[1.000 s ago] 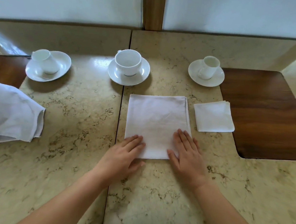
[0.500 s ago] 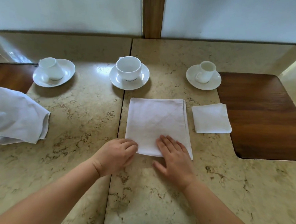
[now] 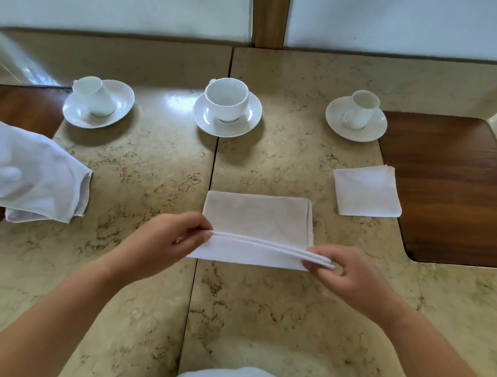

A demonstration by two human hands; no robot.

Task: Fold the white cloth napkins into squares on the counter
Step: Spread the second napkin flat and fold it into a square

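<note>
The left hand's fingers [image 3: 205, 234] are pinched shut on the near-left corner of the napkin [image 3: 257, 218], and the right hand's fingers [image 3: 314, 265] are closed the same way on the near-right corner. Both lift the near edge off the bench [image 3: 262, 307], so its layered hem shows as a raised white line. I'd judge the corners are held so the near half can be carried over towards 12 o'clock, making the oblong a square. The left hand [image 3: 164, 244] and right hand [image 3: 353, 275] sit knuckles-up, forearms angling in from 7 and 5 o'clock. The napkin lies at the middle of the bench. A finished folded square [image 3: 366, 190] waits at 2 o'clock, a loose pile of cloth [image 3: 30, 179] at 9 o'clock, and cups on saucers [image 3: 226, 110] line 12 o'clock.
</note>
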